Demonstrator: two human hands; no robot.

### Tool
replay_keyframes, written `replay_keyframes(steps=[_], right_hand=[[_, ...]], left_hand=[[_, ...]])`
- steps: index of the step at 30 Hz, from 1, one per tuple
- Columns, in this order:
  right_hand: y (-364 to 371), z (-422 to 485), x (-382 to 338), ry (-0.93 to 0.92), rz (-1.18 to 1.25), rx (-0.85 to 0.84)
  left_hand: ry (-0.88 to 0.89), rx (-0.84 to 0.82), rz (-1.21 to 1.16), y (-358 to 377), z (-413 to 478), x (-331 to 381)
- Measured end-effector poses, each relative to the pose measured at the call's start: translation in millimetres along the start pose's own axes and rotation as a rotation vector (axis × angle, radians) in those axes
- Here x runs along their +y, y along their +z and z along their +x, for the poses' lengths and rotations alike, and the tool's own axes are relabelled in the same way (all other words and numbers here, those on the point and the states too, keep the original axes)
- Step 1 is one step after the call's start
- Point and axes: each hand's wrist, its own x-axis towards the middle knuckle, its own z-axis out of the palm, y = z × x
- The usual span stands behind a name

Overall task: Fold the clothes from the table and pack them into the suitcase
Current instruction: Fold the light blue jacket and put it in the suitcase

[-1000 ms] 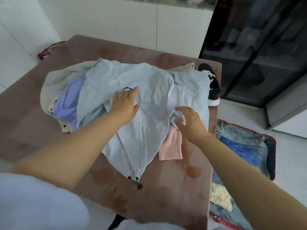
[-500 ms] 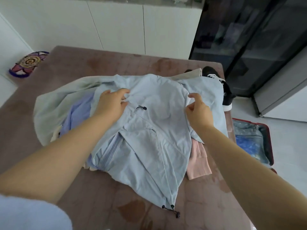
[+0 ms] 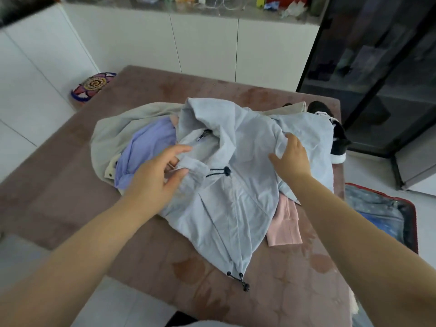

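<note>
- While both forearms reach in from the bottom corners over the desk (image 3: 283, 300), the work looks to be at the start of a fold: the pale blue jacket (image 3: 236, 204) lies rumpled, not yet squared up.
- Its hem, ending in a dark drawstring (image 3: 240, 279), points at the near edge of the desk.
- Palm down, the left hand (image 3: 153, 180) pinches a flap of the jacket between thumb and fingers.
- Well apart from it, the right hand (image 3: 291, 159) grips a bunched fold on the jacket's right side, with the thumb below and the fingers curled over.
- The next move probably calls for drawing the two holds apart to flatten the jacket, without dragging along the pink garment (image 3: 285, 227), lilac shirt (image 3: 146, 147) or beige coat (image 3: 111, 135) underneath.
- The suitcase (image 3: 409, 220) lies open on the floor, right of the desk, with some things already inside.
- A black-and-white shoe (image 3: 338, 147) sits at the far right of the pile.
</note>
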Motion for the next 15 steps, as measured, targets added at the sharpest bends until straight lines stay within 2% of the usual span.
replay_keyframes(steps=[4, 6, 8, 12, 15], right_hand=[[11, 17, 4, 0.037, -0.067, 0.002], [12, 19, 7, 0.072, -0.005, 0.030], [11, 15, 7, 0.028, 0.034, 0.077], [1, -25, 2, -0.262, 0.057, 0.094], [-2, -74, 18, -0.355, -0.044, -0.030]], left_hand=[[-0.277, 0.126, -0.049, -20, -16, -34], [-0.410, 0.204, -0.150, -20, -22, -46], [-0.493, 0.279, -0.201, -18, -22, -53], [-0.512, 0.344, -0.164, -13, 4, -59], [-0.403, 0.276, -0.135, -2, 35, -51]])
